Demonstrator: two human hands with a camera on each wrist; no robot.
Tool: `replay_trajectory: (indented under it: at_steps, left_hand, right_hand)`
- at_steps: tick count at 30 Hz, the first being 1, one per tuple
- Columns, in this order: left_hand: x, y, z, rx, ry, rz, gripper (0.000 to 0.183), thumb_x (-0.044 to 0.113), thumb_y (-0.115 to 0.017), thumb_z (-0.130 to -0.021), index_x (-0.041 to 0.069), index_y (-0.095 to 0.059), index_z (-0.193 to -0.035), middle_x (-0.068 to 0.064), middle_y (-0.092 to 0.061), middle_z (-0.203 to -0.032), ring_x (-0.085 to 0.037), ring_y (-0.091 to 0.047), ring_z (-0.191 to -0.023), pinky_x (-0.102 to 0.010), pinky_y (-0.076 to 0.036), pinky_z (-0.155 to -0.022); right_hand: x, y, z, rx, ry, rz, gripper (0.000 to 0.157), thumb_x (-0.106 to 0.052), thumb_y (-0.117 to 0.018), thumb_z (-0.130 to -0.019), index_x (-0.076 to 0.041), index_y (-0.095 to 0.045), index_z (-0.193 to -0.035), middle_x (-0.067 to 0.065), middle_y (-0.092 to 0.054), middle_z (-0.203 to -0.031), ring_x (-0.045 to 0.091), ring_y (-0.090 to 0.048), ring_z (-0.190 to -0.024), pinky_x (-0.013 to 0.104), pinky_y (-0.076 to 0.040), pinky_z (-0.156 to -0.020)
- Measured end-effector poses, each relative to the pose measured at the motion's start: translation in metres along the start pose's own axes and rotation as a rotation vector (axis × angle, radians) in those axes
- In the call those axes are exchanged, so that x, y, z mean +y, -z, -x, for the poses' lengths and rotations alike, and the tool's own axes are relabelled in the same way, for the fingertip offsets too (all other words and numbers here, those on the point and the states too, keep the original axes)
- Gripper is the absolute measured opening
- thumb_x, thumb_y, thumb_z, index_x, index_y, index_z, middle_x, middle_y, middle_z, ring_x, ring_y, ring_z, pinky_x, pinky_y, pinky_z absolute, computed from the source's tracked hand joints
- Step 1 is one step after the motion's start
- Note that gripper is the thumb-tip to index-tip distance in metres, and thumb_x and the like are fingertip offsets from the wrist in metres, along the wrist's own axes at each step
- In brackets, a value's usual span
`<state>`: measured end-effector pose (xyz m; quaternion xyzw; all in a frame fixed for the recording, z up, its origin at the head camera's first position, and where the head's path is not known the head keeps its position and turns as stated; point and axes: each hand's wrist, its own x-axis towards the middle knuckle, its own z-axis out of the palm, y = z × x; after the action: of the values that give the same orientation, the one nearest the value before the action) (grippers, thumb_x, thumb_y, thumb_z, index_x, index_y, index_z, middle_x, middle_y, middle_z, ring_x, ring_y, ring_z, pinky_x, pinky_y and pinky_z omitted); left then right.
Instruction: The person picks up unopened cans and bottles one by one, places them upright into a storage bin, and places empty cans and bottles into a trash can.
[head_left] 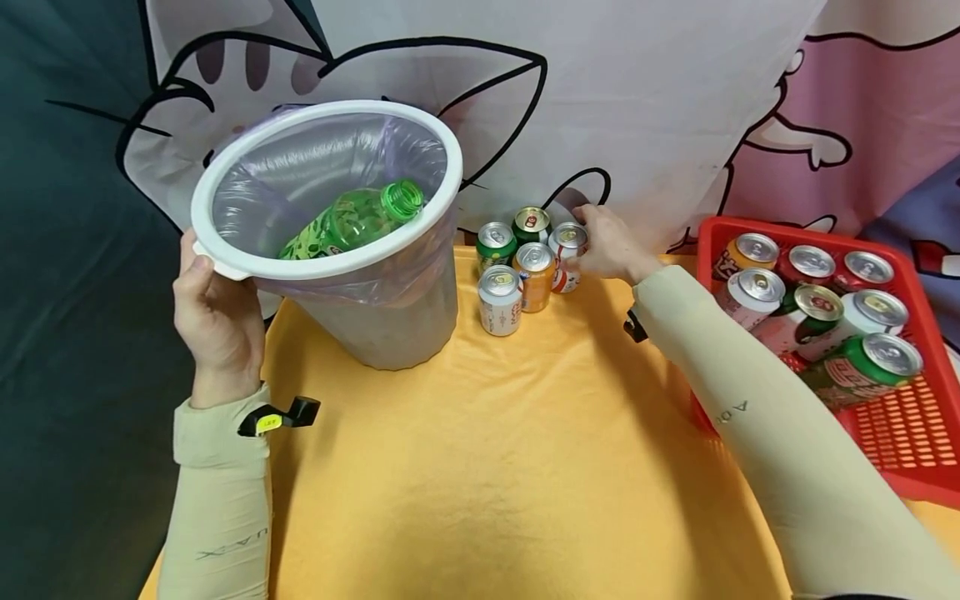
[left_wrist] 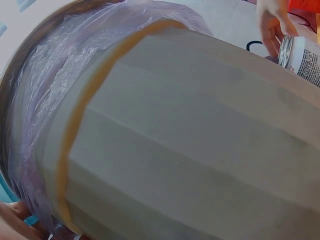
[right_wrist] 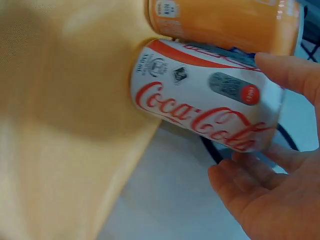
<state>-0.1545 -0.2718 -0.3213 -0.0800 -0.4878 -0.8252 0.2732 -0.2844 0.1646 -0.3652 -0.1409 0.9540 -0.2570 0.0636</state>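
- Right hand [head_left: 611, 243]: thumb and fingers on either side of white can [right_wrist: 205, 95], holding it.
- White can: upright on yellow cloth [head_left: 465, 467], far side, end of small can group; red script reads "Coca-Cola"; grey oval panel with red dot, panel wording too blurred; small print too.
- Orange can [head_left: 534, 279]: right beside it, pale label patch, text unreadable.
- Also in group: green can [head_left: 496, 245], dark green can [head_left: 532, 223], pale can [head_left: 500, 302] in front, reddish lettering not legible.
- Left hand [head_left: 219, 321]: gripping rim of bin [head_left: 382, 333], which leans; purple bag lines it, green bottle [head_left: 360, 218] inside, uncapped, leafy label.
- Red basket [head_left: 924, 367], right side: seven cans, brands unclear.
- Sleeve letters: unclear.
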Motion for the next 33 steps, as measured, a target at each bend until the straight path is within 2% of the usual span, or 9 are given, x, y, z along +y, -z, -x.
replay_trajectory:
  at_steps: [2,9,11,19,30,33]
  left_hand:
    - [-0.001,0.000,0.000,0.001,-0.003,0.007,0.053,0.023,-0.051,-0.086,0.005,-0.058,-0.135,-0.010,-0.056,-0.133,-0.022,-0.047,-0.126,-0.039,-0.026,-0.111]
    - [-0.009,0.004,-0.003,-0.022,-0.106,-0.029,0.057,0.029,-0.050,-0.088,0.002,-0.061,-0.138,-0.012,-0.060,-0.129,-0.026,-0.049,-0.123,-0.044,-0.026,-0.109]
    - [-0.010,0.004,-0.004,-0.021,-0.108,-0.026,0.058,0.029,-0.050,-0.088,0.002,-0.061,-0.138,-0.012,-0.061,-0.128,-0.025,-0.050,-0.123,-0.044,-0.026,-0.110]
    - [-0.011,0.007,-0.005,-0.021,-0.092,-0.023,0.058,0.028,-0.050,-0.088,0.003,-0.059,-0.140,-0.013,-0.059,-0.131,-0.025,-0.049,-0.125,-0.044,-0.025,-0.111]
    - [-0.011,0.004,-0.003,-0.029,-0.108,-0.030,0.057,0.029,-0.051,-0.088,0.002,-0.060,-0.138,-0.014,-0.059,-0.129,-0.027,-0.049,-0.124,-0.045,-0.026,-0.109]
    - [-0.010,0.005,-0.003,-0.024,-0.109,-0.033,0.057,0.029,-0.051,-0.088,0.003,-0.061,-0.138,-0.014,-0.059,-0.131,-0.027,-0.048,-0.125,-0.046,-0.026,-0.109]
  right_hand:
    - [0.003,-0.005,-0.003,-0.003,-0.016,-0.011,0.087,-0.019,-0.081,-0.083,0.009,-0.035,-0.152,0.030,-0.044,-0.150,0.045,-0.041,-0.140,0.056,-0.030,-0.121]
    - [0.011,-0.021,-0.006,0.011,-0.052,-0.050,0.077,-0.013,-0.077,-0.084,0.007,-0.036,-0.147,0.026,-0.057,-0.132,0.040,-0.056,-0.119,0.052,-0.044,-0.109]
    - [0.011,-0.024,-0.006,0.015,-0.065,-0.056,0.077,-0.012,-0.076,-0.084,0.005,-0.035,-0.146,0.025,-0.058,-0.131,0.040,-0.057,-0.117,0.053,-0.045,-0.107]
    - [0.014,-0.027,-0.006,0.001,-0.106,-0.090,0.080,-0.015,-0.079,-0.086,-0.001,-0.031,-0.148,0.023,-0.057,-0.133,0.041,-0.058,-0.120,0.054,-0.045,-0.108]
    - [0.019,-0.021,0.002,0.007,-0.087,-0.127,0.077,-0.017,-0.082,-0.085,-0.002,-0.035,-0.145,0.024,-0.056,-0.135,0.041,-0.056,-0.124,0.055,-0.043,-0.111]
    - [0.019,-0.018,0.007,-0.008,-0.076,-0.171,0.077,-0.015,-0.081,-0.086,0.000,-0.034,-0.145,0.025,-0.055,-0.137,0.041,-0.055,-0.127,0.055,-0.041,-0.113]
